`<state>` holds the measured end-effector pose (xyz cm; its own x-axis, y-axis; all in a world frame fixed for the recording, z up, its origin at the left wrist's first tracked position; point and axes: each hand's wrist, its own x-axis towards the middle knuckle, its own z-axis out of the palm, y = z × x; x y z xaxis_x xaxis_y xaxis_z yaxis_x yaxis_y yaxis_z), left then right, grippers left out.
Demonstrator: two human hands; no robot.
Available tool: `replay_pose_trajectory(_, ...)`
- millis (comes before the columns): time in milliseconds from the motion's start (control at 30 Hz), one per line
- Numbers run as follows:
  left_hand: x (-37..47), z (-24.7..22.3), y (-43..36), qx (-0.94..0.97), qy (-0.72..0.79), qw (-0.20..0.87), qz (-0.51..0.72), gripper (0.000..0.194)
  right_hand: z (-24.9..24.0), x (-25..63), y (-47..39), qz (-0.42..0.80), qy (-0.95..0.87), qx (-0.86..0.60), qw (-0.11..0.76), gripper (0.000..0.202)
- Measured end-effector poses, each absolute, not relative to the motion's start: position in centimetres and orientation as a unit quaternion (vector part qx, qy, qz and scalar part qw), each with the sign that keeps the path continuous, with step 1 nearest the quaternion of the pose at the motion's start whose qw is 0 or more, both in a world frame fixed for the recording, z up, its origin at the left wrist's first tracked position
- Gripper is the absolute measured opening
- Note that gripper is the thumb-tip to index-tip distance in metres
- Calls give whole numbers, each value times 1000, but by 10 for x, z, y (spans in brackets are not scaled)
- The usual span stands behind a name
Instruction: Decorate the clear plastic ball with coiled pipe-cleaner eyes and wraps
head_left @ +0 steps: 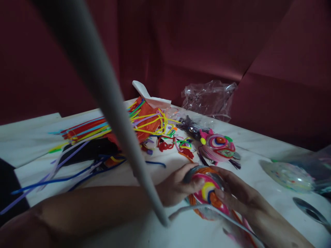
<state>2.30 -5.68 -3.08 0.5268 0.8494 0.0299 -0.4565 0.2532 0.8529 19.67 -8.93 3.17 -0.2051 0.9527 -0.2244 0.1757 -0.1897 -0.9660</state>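
A round, see-through craft ball [208,193], decorated with orange strands and pink, yellow, white and blue patches, is held between both hands just above the white table. My left hand [178,186] grips its left side, with the thumb lying across the pink band. Around its right side bend the fingers of my right hand [239,194], the thumb resting on the orange and blue patch. Behind it sits a pink strand-wrapped figure [218,151] with pink ears, an eye-like circle and dark tassels. Under my right hand, orange and pink strands are partly hidden.
A blurred grey pole [113,96] crosses the near view, a pale cord [207,206] below it. Coloured bendable strands [88,129] and an orange packet [148,119] lie left. Behind is a clear plastic bag [209,98]. Right are a speckled clear dome [289,175] and a dark ring-shaped item [306,208].
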Motion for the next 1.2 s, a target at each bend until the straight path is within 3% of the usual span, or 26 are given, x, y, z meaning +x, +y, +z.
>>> replay_pose_trajectory(200,20,-34,-54,479,249,719,439,43,32,197,-89,546,-552,-530,342,58)
replay_pose_trajectory(400,20,-33,-55,501,257,697,444,52,20,200,-88,555,-560,-512,341,64)
replay_pose_trajectory(667,18,-34,-50,520,257,687,438,54,-2,202,-87,531,-521,-521,418,78)
replay_pose_trajectory(1000,17,-37,-43,520,243,696,431,62,13,194,-95,492,-546,-551,396,69)
replay_pose_trajectory(1200,18,-35,-43,522,226,695,440,57,9,196,-92,479,-557,-550,397,68)
